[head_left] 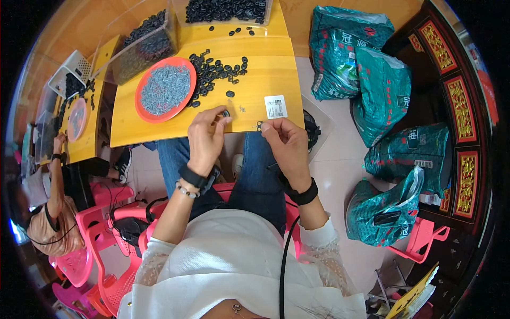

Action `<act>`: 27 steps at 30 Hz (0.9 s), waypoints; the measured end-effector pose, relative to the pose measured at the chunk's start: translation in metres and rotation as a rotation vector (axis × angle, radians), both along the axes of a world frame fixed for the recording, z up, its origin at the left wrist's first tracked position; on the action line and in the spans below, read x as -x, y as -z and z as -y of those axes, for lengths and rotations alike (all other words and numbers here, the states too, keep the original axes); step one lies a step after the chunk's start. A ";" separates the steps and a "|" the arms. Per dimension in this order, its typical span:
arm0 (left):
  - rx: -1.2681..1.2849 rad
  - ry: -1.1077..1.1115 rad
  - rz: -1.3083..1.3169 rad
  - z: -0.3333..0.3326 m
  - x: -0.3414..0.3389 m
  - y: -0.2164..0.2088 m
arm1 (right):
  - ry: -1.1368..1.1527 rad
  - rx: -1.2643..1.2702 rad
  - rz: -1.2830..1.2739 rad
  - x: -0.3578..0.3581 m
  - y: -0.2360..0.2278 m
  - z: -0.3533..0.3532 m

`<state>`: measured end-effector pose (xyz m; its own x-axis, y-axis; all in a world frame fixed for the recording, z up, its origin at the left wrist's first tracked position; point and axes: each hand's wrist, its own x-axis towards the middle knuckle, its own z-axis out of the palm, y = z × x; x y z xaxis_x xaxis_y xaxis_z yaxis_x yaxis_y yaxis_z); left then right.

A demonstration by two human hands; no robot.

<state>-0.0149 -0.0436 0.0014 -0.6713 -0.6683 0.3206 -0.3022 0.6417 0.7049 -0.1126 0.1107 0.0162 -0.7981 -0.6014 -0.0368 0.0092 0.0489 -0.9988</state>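
At the near edge of the yellow table [265, 64], my left hand [206, 137] pinches a small black oval plastic piece [226, 113] between thumb and fingers. To its right, my right hand [289, 142] is closed on a small black plastic piece with holes [260, 126], held just at the table edge. A few tiny metal bits [242, 109] lie on the wood between the hands. Beyond my left hand sits an orange-red plate [139, 106] heaped with small silvery metal parts [166, 89]. Loose black plastic pieces [212, 74] are scattered beside the plate.
Two clear bins [171, 32] of black pieces stand at the table's far side. A white label card [275, 107] lies near my right hand. Green sacks [382, 90] line the floor at right. At left, a co-worker [56, 212] sits at another yellow table, near pink chairs [101, 250].
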 end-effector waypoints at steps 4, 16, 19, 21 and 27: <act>0.018 0.131 -0.124 -0.024 -0.009 -0.026 | -0.016 0.052 0.021 -0.004 -0.006 0.000; 0.084 0.254 -0.183 -0.035 -0.018 -0.043 | 0.002 0.040 -0.061 -0.010 -0.014 -0.001; 0.098 0.262 -0.179 -0.036 -0.018 -0.044 | -0.016 0.026 -0.095 -0.010 -0.015 -0.001; 0.100 0.268 -0.176 -0.036 -0.019 -0.044 | -0.017 0.028 -0.087 -0.011 -0.015 -0.001; 0.103 0.274 -0.177 -0.036 -0.019 -0.043 | -0.028 0.039 -0.087 -0.011 -0.014 -0.002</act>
